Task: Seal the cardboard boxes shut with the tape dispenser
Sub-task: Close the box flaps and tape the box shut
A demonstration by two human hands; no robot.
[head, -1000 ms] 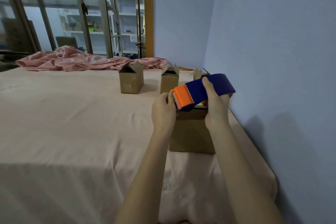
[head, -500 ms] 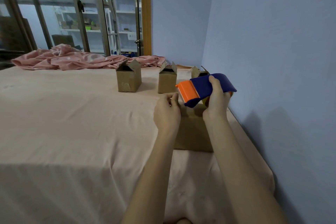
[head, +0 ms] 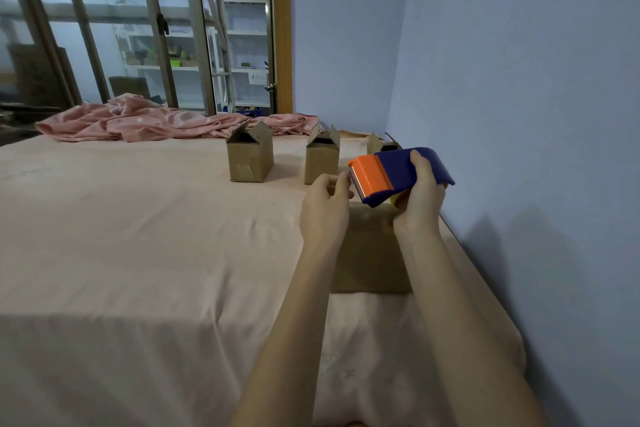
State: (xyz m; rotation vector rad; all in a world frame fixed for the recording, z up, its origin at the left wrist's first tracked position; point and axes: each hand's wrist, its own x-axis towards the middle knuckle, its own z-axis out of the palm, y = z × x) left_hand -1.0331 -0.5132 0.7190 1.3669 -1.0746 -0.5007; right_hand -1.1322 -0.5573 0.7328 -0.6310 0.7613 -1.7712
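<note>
My right hand [head: 420, 198] grips a blue tape dispenser [head: 405, 172] with an orange front, held in the air above a closed cardboard box [head: 370, 253] near the bed's right edge. My left hand [head: 325, 208] is just left of the dispenser's orange mouth, fingertips curled together as if pinching the tape end; the tape itself is too thin to see. Three more cardboard boxes stand farther back with flaps up: one on the left [head: 250, 158], one in the middle [head: 322, 161], one behind the dispenser [head: 379, 146].
The boxes sit on a bed with a pale pink sheet [head: 138, 236]. A crumpled pink blanket [head: 145, 121] lies along the far edge. A blue wall [head: 519, 97] runs close along the right side. Glass doors and shelves are behind.
The dispenser and my right hand have lifted slightly and shifted right, away from the near box. My left hand stays at the orange mouth. The camera view has tilted a little.
</note>
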